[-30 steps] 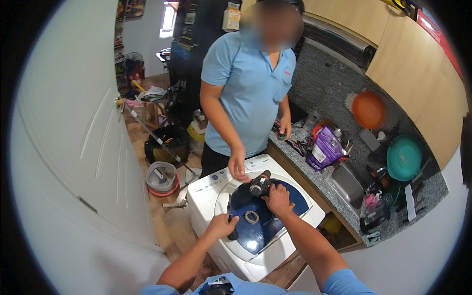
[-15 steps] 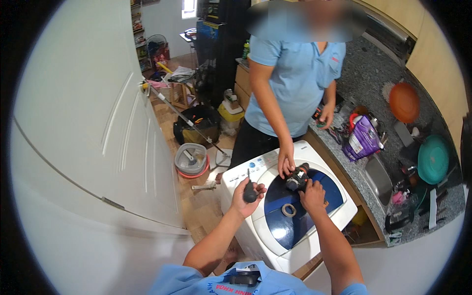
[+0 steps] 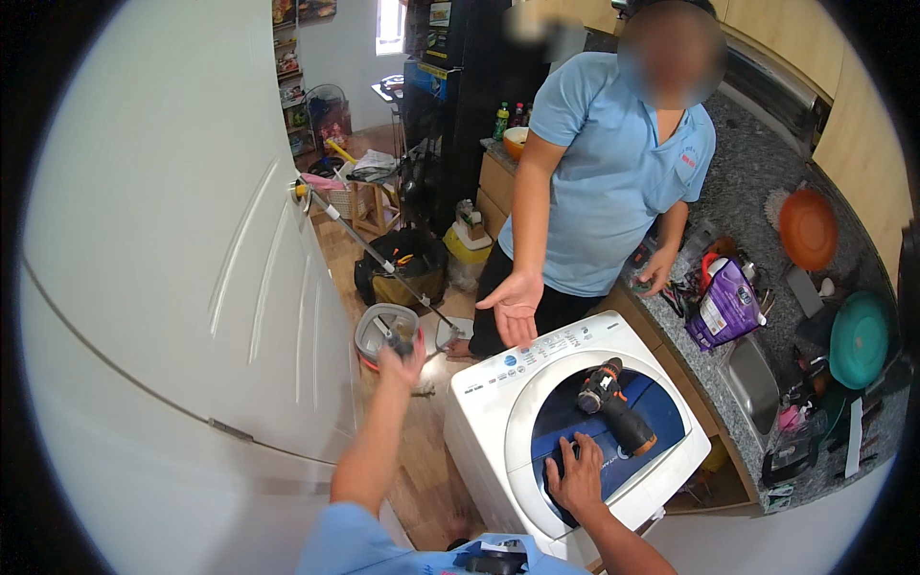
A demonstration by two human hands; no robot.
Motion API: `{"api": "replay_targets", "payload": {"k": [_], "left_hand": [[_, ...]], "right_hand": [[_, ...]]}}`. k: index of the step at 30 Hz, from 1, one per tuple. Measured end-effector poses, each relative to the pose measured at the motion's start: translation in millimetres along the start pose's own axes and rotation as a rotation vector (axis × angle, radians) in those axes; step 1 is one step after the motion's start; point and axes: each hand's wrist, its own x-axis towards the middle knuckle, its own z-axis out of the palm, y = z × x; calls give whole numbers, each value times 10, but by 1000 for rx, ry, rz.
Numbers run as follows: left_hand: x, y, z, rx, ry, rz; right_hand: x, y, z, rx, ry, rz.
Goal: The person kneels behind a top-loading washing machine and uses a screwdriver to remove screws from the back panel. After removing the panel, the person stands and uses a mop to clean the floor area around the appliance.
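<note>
My left hand, blurred and raised left of the white washing machine, grips a dark-handled screwdriver. On the machine's dark blue lid, my right hand rests with curved, spread fingers; whatever is under its palm is hidden. Just beyond it a black-and-orange cordless drill lies on its side, untouched. A co-worker in a light blue shirt stands behind the machine, one open hand held out palm up toward my left hand.
A white door fills the left. On the right, a granite counter holds a purple bag, bowls and a sink. Behind, a tool bag, buckets and a long pole crowd the floor area.
My left hand has swung forward and left with the screwdriver. My right hand has left the drill and moved lower on the lid. The co-worker's hand has moved from the drill to reach out leftward.
</note>
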Motion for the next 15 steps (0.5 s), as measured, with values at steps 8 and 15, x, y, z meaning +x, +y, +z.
{"api": "replay_targets", "payload": {"k": [8, 15], "left_hand": [[790, 771, 2245, 340, 165, 311], [249, 112, 585, 189, -335, 39]], "right_hand": [[26, -11, 11, 3, 22, -28], [-30, 33, 39, 102, 41, -3]]}}
